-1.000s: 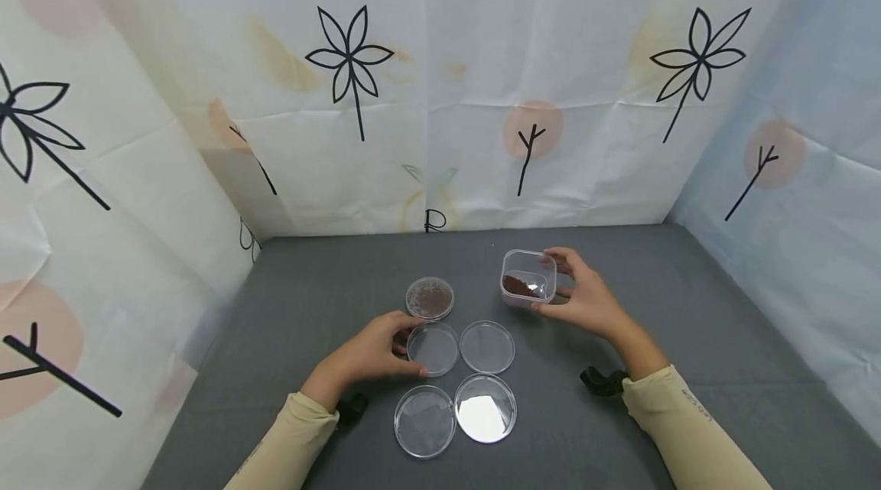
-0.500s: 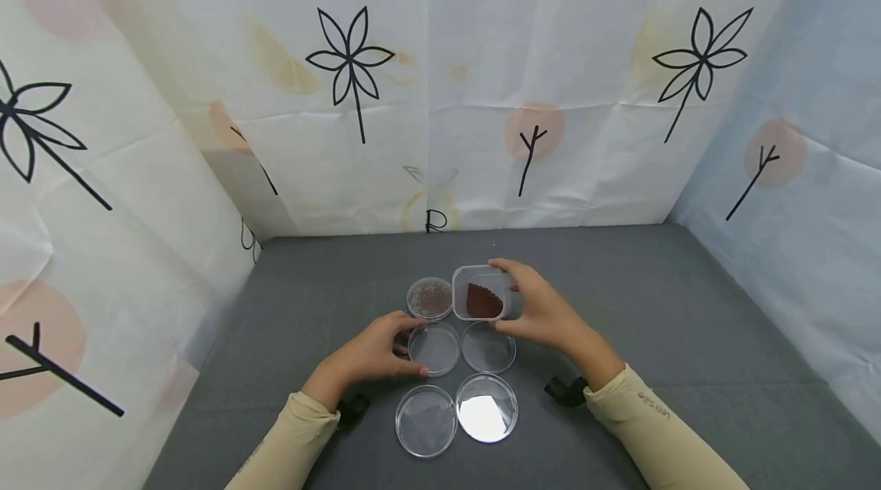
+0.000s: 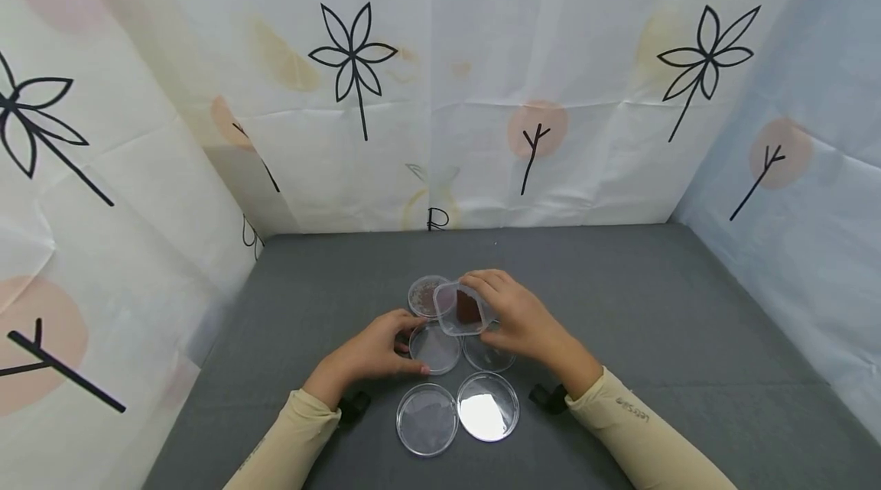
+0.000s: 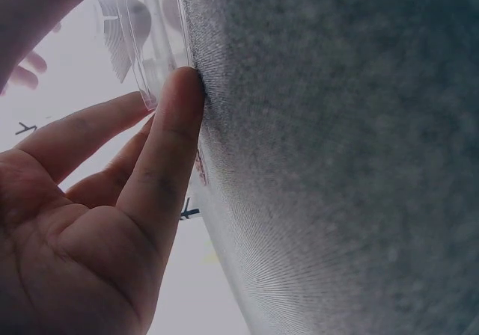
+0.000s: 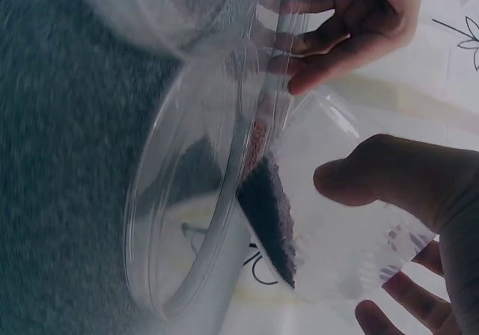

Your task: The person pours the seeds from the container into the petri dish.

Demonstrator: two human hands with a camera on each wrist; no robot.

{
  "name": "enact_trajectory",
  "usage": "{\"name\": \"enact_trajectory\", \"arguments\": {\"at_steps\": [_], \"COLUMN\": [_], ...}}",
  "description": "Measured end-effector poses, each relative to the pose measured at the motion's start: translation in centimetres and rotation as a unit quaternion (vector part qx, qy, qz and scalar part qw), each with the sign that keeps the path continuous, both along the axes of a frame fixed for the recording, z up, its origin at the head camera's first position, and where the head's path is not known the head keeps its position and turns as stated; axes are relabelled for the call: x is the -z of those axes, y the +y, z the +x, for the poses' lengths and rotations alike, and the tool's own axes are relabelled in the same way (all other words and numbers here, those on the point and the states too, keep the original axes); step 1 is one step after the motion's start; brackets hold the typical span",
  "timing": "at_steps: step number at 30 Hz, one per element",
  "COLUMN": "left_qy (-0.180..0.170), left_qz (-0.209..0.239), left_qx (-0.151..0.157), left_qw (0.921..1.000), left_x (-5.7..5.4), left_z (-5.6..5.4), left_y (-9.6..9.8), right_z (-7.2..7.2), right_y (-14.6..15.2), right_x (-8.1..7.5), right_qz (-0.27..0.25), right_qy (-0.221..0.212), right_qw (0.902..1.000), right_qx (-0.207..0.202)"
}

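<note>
My right hand (image 3: 519,318) grips a clear plastic tub (image 3: 449,318) with rounded corners, thumb on one side and fingers on the other. The tub is tilted over the dishes, and dark brown powder (image 5: 268,223) has gathered in its lower corner. Thumb and fingers of my left hand (image 3: 372,348) hold the rim of a clear petri dish (image 3: 435,352) on the table, from its left side. Behind that dish stands another petri dish (image 3: 420,295) with brown grains spread in it, partly covered by the tub in the head view.
To the right of the held dish lies a clear petri dish (image 3: 490,358), partly behind my right hand. Two more, a front-left dish (image 3: 427,421) and a front-right dish (image 3: 487,407), lie nearer. White patterned cloth (image 3: 468,169) walls the grey table (image 3: 619,283).
My right hand has carried the tub leftward from beyond the dishes to over the held petri dish, tilting it further. My left hand has stayed at its dish.
</note>
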State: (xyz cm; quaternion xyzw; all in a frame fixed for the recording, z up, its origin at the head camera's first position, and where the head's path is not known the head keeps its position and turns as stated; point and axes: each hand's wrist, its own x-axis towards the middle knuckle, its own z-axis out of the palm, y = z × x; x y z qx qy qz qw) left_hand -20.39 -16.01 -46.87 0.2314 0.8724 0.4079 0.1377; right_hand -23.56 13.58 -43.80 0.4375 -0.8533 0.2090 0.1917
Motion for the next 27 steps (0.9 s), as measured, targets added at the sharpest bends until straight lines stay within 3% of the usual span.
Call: {"name": "enact_trajectory", "arguments": {"at_steps": [15, 27], "left_qy": [-0.010, -0.013], "left_qz": [-0.001, -0.005], "left_qx": [0.001, -0.004], "left_qw": [1.0000, 0.9999], "left_x": [-0.2, -0.1], "left_z": [0.0, 0.0], "left_y": [0.1, 0.3], "right_z": [0.8, 1.3], "right_y": [-1.3, -1.9], "right_x": [0.1, 0.6], "right_qz": [0.058, 0.076], "right_qy": [0.113, 0.146], "right_qw": [0.9918, 0.9862], "right_qx": [-0.007, -0.016]}}
